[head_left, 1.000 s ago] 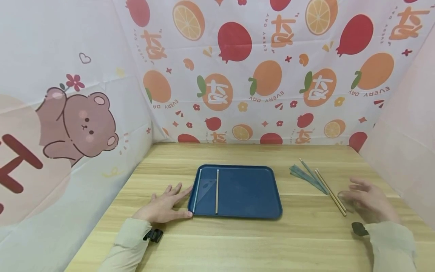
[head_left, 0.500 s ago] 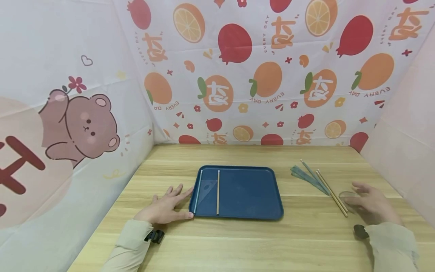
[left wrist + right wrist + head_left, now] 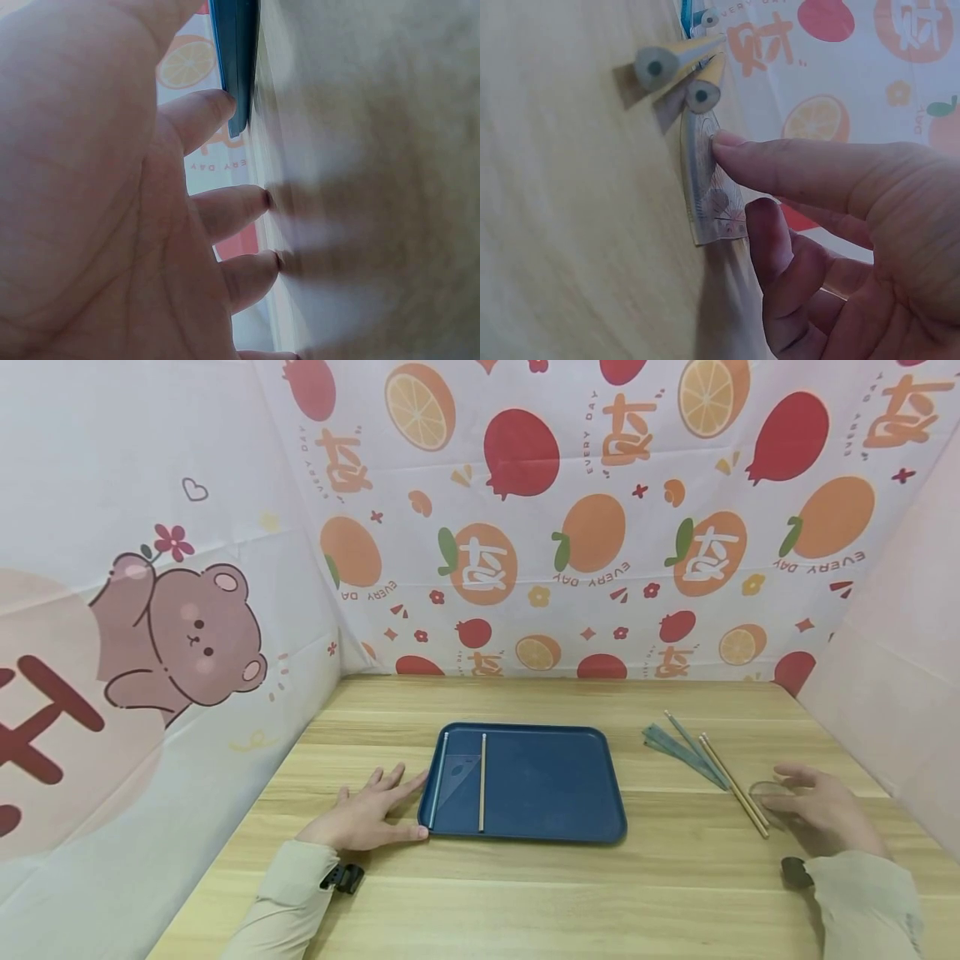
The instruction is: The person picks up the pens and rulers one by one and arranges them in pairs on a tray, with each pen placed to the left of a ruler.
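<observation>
My left hand (image 3: pixel 367 817) lies spread on the table, thumb and index finger at the left edge of the blue tray (image 3: pixel 547 837). In the tray are a teal pencil (image 3: pixel 439 781), a clear set square (image 3: pixel 457 777) and a plain wooden pencil (image 3: pixel 482 785). At the right, my right hand (image 3: pixel 825 806) pinches a clear protractor (image 3: pixel 711 191) between thumb and fingers, its edge at the tabletop. Just left of it lie two wooden pencils (image 3: pixel 735 787), another teal pencil (image 3: pixel 686 735) and translucent greenish ruler-like strips (image 3: pixel 678 756).
The wooden table (image 3: pixel 540 902) runs back to a fruit-printed cloth (image 3: pixel 592 593). A bear-printed cloth (image 3: pixel 195 635) hangs along the left side, and a pale cloth (image 3: pixel 900 693) borders the right. The loose pencils and strips lie between tray and right hand.
The right hand's fingers have settled on the clear protractor and now stay nearly still. The left hand keeps its place at the tray; the head view shifts slightly.
</observation>
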Demonstrator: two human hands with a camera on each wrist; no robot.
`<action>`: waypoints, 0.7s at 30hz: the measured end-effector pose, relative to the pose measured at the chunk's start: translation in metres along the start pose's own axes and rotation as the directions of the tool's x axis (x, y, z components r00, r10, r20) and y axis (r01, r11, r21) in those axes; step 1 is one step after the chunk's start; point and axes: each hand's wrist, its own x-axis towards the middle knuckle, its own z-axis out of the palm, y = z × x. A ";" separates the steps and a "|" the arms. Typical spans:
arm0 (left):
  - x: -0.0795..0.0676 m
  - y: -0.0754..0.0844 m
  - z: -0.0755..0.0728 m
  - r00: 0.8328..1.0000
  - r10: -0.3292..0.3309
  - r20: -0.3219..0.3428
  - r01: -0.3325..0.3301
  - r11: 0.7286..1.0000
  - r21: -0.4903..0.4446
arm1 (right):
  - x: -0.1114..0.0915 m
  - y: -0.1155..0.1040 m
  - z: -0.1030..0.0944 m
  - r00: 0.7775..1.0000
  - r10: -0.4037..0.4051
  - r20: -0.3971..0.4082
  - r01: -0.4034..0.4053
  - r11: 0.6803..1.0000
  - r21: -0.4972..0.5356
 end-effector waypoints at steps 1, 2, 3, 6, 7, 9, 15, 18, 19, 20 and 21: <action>0.000 0.000 0.000 1.000 0.000 -0.001 0.000 1.000 -0.001 | 0.000 0.000 0.000 1.000 -0.001 -0.001 0.001 1.000 -0.005; 0.000 0.000 0.000 1.000 0.000 0.000 0.000 1.000 -0.001 | 0.000 0.000 -0.001 1.000 -0.002 -0.001 0.002 1.000 -0.010; 0.000 0.000 0.000 1.000 0.001 0.000 -0.001 1.000 -0.002 | 0.000 0.000 -0.001 1.000 -0.002 0.000 0.002 1.000 -0.014; -0.001 0.001 -0.001 1.000 0.003 0.000 -0.003 1.000 -0.004 | 0.001 0.000 -0.002 1.000 -0.003 0.002 0.003 1.000 -0.029; -0.001 0.001 -0.001 1.000 0.004 0.001 -0.004 1.000 -0.004 | 0.001 0.001 -0.002 1.000 -0.003 0.004 0.003 0.999 -0.033; -0.001 0.001 -0.001 1.000 0.005 0.001 -0.005 1.000 -0.002 | 0.000 0.001 -0.002 1.000 0.002 0.001 -0.001 0.999 -0.042; -0.001 0.001 -0.001 1.000 0.009 -0.001 -0.009 1.000 -0.001 | -0.003 0.001 -0.002 0.997 0.069 0.030 -0.068 0.997 -0.030; -0.001 0.001 0.000 1.000 0.010 -0.002 -0.010 1.000 -0.002 | -0.004 0.001 -0.003 0.996 0.083 0.031 -0.083 0.996 -0.029; -0.001 0.001 0.000 1.000 0.010 -0.003 -0.010 1.000 -0.001 | -0.004 0.000 -0.003 0.996 0.085 0.028 -0.084 0.996 -0.031; -0.001 0.001 0.000 1.000 0.010 -0.004 -0.010 1.000 0.000 | -0.004 0.000 -0.003 0.996 0.082 0.024 -0.081 0.996 -0.035; -0.001 0.001 0.000 1.000 0.011 -0.005 -0.011 1.000 0.001 | -0.004 0.000 -0.003 0.996 0.080 0.024 -0.079 0.996 -0.038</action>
